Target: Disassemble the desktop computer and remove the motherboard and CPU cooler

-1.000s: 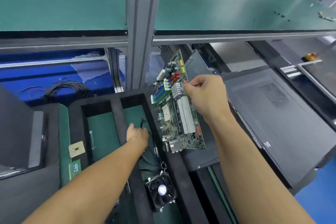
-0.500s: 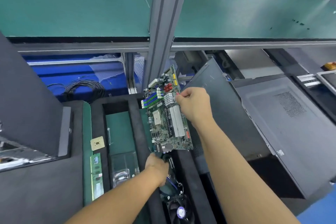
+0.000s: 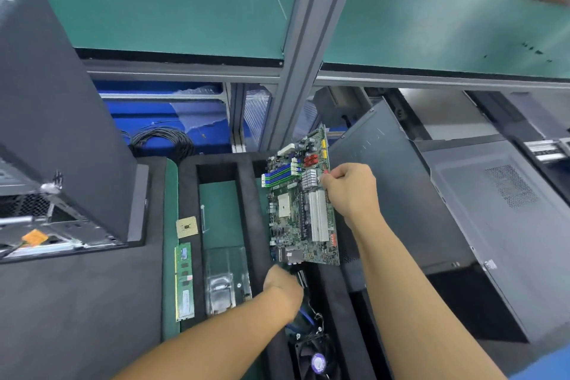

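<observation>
My right hand [image 3: 348, 191] pinches right edge of motherboard [image 3: 300, 210]. Board is up above black foam tray [image 3: 246, 210], long axis running away from me, component face tilted left. Rigid green PCB, blue and white slots, red connectors. My left hand [image 3: 282, 285] sits at board's near edge, fingers curled into tray slot; can't tell what it holds. CPU cooler [image 3: 314, 355], black square fan, lies nearer in same slot.

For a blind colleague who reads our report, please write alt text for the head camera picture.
A person's right hand pinches a motherboard by its edge, holding it above a black foam tray. The left hand reaches into the tray slot below it, near a cooler fan; a memory stick and a CPU chip lie further left.
</observation>
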The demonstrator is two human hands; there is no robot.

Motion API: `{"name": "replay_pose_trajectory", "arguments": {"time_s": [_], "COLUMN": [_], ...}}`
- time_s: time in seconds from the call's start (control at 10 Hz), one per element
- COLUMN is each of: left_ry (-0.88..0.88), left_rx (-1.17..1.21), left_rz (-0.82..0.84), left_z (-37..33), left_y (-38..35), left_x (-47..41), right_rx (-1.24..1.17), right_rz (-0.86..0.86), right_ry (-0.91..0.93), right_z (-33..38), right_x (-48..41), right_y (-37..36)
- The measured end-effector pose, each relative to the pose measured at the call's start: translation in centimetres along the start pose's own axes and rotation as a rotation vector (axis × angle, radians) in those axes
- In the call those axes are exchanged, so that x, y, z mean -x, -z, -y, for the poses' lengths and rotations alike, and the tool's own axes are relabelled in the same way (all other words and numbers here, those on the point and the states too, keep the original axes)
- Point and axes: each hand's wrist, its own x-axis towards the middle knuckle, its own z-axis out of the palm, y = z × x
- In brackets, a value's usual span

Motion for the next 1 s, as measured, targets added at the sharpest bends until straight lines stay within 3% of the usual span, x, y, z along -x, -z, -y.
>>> {"name": "replay_pose_trajectory", "arguments": {"time_s": [0.3,0.5,0.6,0.8,1.0], "left_ry": [-0.034,0.004,0.030,0.107,0.324], "left_rx": [0.023,0.199,0.305,0.441,1.116], "left_rz": [-0.030,-0.023,-0.075,-0.379,-0.513], "left_z": [-0.9,-1.1,-0.3,3.3,6.4], "left_y": [-0.7,0.8,1.4,0.6,-1.9], "left_x": [0.9,2.4,3.3,4.6,6.3], "right_rx": [-0.037,-0.051,0.022,0.162,0.382], "right_rz": [0.074,0.105,0.102,0.131,0.023], "right_ry": [-0.114,-0.197,-0.241,-0.283,-0.150], "right_z": [-2.1,-2.3,-2.7,-2.5,-2.0], "right_x": [-1.4,-3.5,-3.9,-3.4,0.1], "right_y": [-2.0,-2.8,-2.7,-1.9,-2.9]}}
